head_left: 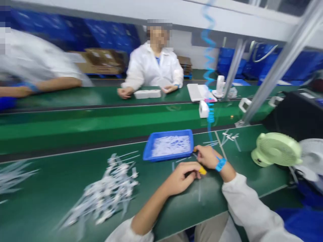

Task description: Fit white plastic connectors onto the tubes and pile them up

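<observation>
My left hand [182, 177] rests low over the green table, fingers curled toward the thumb, a yellow cover on one fingertip. Just below those fingertips is a thin, pale strip [199, 191]; whether they grip it is unclear. Beside the front right corner of a blue tray [146, 151], my right hand [207, 156] has its fingers pinched together, with another yellow cover at the tip. Anything between them is hidden. Small white pieces [171, 146] fill the tray. To the left lies a loose heap of white strips with thicker ends [108, 191].
More strips [15, 176] lie at far left, and a few [230, 136] at right. A green fan [276, 149] stands on the right near a slanted metal post [275, 64]. A blue coiled hose [209, 64] hangs down. Across the green channel [101, 126] sits a co-worker [155, 69].
</observation>
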The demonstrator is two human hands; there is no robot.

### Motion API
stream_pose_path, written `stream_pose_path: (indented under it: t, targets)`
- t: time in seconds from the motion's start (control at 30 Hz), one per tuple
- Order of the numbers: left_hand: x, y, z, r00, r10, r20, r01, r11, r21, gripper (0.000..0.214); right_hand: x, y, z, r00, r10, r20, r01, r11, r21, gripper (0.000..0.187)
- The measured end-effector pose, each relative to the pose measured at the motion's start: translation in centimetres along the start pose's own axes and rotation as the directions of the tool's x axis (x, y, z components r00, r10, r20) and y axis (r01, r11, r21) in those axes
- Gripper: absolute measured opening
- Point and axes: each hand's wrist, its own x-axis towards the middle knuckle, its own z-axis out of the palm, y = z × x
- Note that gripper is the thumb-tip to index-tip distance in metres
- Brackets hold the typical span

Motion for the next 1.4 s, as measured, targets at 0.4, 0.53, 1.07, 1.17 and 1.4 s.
stream_pose_path:
  t: [0.4,0.53,1.07,1.17,1.4]
  targets:
    - [0.2,-2.9,-0.2,0.974,0.096,0.207,-0.171,0.908,0.383,0.023,-3.9,1.5,-1.9,0.73,0.194,-0.655,0.097,0.92,0.38,0.009]
    - [-0.1,-4.3,-0.2,0.968,0.069,0.24,-0.167,0.894,0.416,0.024,-9.4,3.3,-2.6,0.481,0.327,-0.813,0.159,0.88,0.448,0.016]
    - [-0.1,-8.3,-0.6,0.982,0.056,0.181,-0.128,0.899,0.418,0.039,-15.5,6.8,-5.1,0.235,0.429,-0.872,0.129,0.875,0.466,0.03]
    - [0.2,-7.8,-0.7,0.978,0.072,0.197,-0.149,0.899,0.413,0.042,-15.5,7.3,-5.3,0.22,0.432,-0.874,0.134,0.874,0.466,0.03]
    - [-0.3,-7.9,-0.8,0.978,0.107,0.178,-0.176,0.882,0.437,0.04,-15.5,7.8,-5.8,0.205,0.441,-0.873,0.132,0.872,0.472,0.031]
